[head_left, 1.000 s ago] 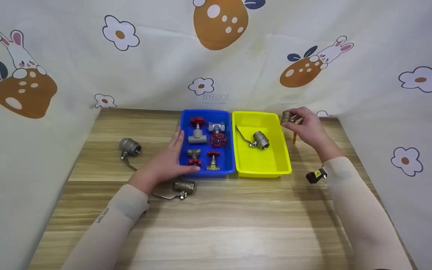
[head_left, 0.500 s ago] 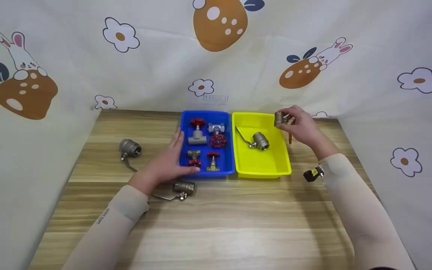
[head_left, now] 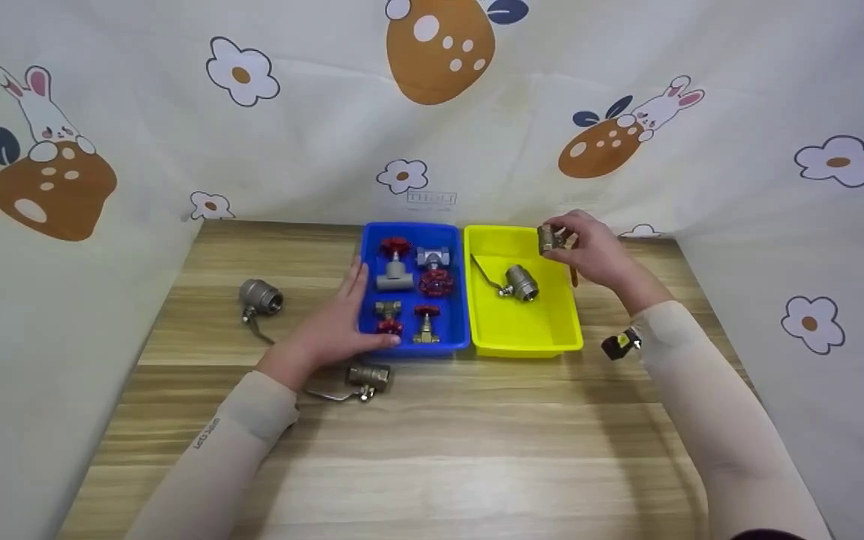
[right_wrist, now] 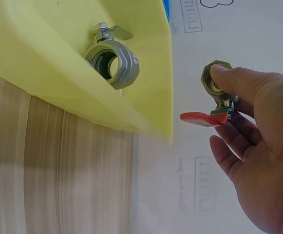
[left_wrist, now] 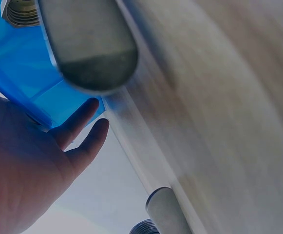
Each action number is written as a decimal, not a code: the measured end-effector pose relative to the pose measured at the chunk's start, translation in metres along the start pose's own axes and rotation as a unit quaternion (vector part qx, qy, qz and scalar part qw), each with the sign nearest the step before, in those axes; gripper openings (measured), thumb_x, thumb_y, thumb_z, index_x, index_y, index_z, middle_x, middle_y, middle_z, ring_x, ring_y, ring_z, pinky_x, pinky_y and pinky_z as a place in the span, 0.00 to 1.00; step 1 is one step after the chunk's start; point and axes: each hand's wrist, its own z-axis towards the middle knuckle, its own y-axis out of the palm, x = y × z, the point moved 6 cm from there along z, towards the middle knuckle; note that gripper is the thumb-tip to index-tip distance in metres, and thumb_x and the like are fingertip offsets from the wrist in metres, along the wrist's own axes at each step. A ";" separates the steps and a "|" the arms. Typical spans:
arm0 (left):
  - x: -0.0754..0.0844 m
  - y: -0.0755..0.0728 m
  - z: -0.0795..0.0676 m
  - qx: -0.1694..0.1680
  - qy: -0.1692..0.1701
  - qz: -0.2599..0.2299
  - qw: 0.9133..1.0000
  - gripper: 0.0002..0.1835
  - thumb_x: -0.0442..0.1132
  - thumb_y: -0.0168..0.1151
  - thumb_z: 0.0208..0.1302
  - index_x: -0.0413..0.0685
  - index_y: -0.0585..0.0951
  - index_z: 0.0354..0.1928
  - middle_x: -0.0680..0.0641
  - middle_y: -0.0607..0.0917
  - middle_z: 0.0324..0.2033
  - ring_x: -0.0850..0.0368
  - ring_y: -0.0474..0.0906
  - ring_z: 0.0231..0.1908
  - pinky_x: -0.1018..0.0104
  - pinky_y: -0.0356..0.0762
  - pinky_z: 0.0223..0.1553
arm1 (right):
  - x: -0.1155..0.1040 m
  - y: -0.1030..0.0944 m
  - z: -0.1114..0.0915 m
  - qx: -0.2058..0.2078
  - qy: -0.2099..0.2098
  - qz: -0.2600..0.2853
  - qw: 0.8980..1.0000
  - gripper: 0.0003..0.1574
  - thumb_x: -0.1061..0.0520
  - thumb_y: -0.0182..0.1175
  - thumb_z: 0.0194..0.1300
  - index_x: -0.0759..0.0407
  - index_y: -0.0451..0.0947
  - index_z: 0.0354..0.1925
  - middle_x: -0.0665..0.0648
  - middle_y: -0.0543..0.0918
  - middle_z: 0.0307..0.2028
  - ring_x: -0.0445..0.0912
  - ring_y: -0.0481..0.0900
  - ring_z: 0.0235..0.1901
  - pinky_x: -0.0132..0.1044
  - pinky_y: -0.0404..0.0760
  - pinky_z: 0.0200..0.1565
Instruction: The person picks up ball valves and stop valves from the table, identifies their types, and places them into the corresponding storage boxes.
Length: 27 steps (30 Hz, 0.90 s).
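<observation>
My right hand (head_left: 589,247) pinches a small brass ball valve (right_wrist: 210,78) between thumb and fingers, over the far right corner of the yellow bin (head_left: 526,334). Its red lever (right_wrist: 199,118) sticks out below the thumb in the right wrist view. Inside the yellow bin lies a larger steel ball valve (head_left: 522,283) with its lever to the left. My left hand (head_left: 327,322) rests against the left side of the blue bin (head_left: 458,300), fingers straight along the wall and thumb at the near rim. Several red-wheeled valves, one a grey tee-shaped valve (head_left: 395,275), lie in the blue bin.
Two more lever ball valves lie on the wooden table (head_left: 477,450): one steel valve (head_left: 261,295) left of my left hand, another valve (head_left: 369,376) in front of the blue bin. A printed cloth (head_left: 312,135) encloses the back and sides.
My right hand has moved left with the brass ball valve, from beside the yellow bin to over its far right corner. The left hand has stayed in place.
</observation>
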 end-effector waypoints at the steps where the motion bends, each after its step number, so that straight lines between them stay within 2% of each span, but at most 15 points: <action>1: 0.000 0.000 0.000 0.001 0.000 0.001 1.000 0.76 0.74 0.76 0.61 0.51 0.35 0.91 0.50 0.27 0.89 0.27 0.54 0.82 0.31 0.66 0.76 | -0.002 0.001 0.001 -0.003 0.000 -0.002 1.000 0.31 0.56 0.75 0.73 0.59 0.82 0.71 0.61 0.81 0.60 0.57 0.78 0.57 0.50 0.82 0.54; 5: 0.001 -0.001 0.000 0.004 0.002 0.005 1.000 0.76 0.74 0.76 0.61 0.50 0.35 0.91 0.47 0.28 0.89 0.26 0.55 0.82 0.31 0.66 0.76 | -0.007 0.004 0.007 -0.021 0.003 -0.011 1.000 0.31 0.57 0.75 0.74 0.57 0.82 0.71 0.59 0.80 0.61 0.57 0.78 0.58 0.51 0.84 0.56; 10: 0.001 -0.001 0.000 0.005 0.004 0.004 1.000 0.76 0.74 0.76 0.61 0.50 0.35 0.91 0.50 0.25 0.88 0.26 0.53 0.83 0.31 0.64 0.77 | -0.011 0.007 0.012 -0.037 0.013 -0.022 0.999 0.32 0.59 0.75 0.74 0.55 0.81 0.72 0.58 0.80 0.63 0.57 0.77 0.61 0.54 0.83 0.62; 17: 0.002 0.000 -0.002 0.005 0.004 0.002 1.000 0.75 0.74 0.75 0.62 0.49 0.36 0.91 0.48 0.28 0.89 0.27 0.49 0.84 0.29 0.61 0.77 | -0.019 0.012 0.019 -0.051 0.002 -0.046 0.998 0.32 0.61 0.75 0.73 0.56 0.81 0.72 0.58 0.80 0.63 0.57 0.78 0.62 0.57 0.81 0.69; 27: 0.000 0.001 -0.001 0.004 0.002 0.002 1.000 0.76 0.74 0.75 0.62 0.49 0.35 0.91 0.49 0.26 0.89 0.27 0.49 0.84 0.29 0.61 0.77 | -0.031 0.021 0.029 -0.061 -0.061 -0.086 0.993 0.31 0.68 0.74 0.71 0.60 0.83 0.69 0.60 0.83 0.62 0.58 0.79 0.62 0.59 0.78 0.71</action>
